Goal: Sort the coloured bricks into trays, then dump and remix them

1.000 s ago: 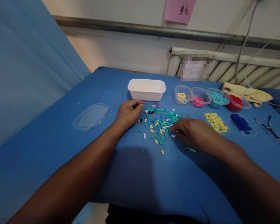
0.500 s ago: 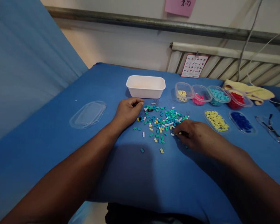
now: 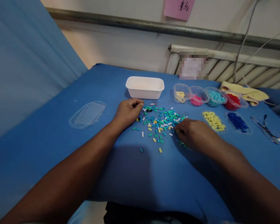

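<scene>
Small plastic building bricks [image 3: 164,121], mostly green and teal with some white, yellow and black, lie loosely spread on the blue cloth. My left hand [image 3: 128,112] rests at the left edge of this pile, fingers curled and thumb against the index finger; whatever is inside is hidden. At the right side of the pile, my right hand [image 3: 191,132] is closed in a downward pinch, with a bit of a yellow building brick [image 3: 178,131] showing at the fingertips. More green bricks [image 3: 184,144] lie partly under that hand. Behind the pile stands a white rectangular tub [image 3: 144,93].
Clear tubs hold cream, pink [image 3: 196,100], turquoise [image 3: 216,95] and red bricks [image 3: 232,101]. Lids carry yellow [image 3: 214,121] and dark blue bricks [image 3: 238,122]. Glasses [image 3: 268,128] lie far right, a yellow cloth [image 3: 246,91] behind. A clear lid [image 3: 88,114] lies left.
The right hand has shifted slightly up and away, uncovering more green bricks beneath it. The left hand stays in place. The view has turned slightly.
</scene>
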`<act>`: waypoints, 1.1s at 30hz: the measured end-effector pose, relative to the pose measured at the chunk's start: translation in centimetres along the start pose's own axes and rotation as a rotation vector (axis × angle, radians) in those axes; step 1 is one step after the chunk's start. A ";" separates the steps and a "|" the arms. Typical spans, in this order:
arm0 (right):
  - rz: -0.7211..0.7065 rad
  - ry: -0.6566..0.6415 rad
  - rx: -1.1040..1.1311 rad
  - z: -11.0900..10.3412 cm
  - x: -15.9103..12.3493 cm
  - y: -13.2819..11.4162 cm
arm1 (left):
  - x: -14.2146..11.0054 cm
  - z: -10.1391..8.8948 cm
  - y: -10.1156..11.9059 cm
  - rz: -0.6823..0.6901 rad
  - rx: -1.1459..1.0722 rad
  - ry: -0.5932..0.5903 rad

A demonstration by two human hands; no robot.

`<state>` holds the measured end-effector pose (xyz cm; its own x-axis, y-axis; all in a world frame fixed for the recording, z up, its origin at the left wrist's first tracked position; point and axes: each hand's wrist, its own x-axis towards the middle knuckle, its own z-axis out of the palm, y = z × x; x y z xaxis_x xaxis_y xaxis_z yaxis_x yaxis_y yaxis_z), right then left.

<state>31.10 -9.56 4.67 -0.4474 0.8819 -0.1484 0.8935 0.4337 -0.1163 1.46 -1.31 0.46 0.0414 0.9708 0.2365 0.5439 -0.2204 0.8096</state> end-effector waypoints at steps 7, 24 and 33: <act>-0.022 0.037 0.135 -0.1 -0.1 0.1 | 0.1 0.0 -0.2 -0.005 0.012 0.014; 0.595 0.435 0.602 -0.9 -3.4 15.7 | 0.4 -0.9 0.9 -0.073 0.101 0.020; 0.561 0.341 0.497 0.2 -2.2 16.0 | 0.5 -1.2 1.0 -0.081 0.124 0.001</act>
<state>46.39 -4.56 2.93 0.1679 0.9857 -0.0166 0.8239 -0.1496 -0.5467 0.96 -1.12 2.03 -0.0072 0.9848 0.1735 0.6452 -0.1280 0.7532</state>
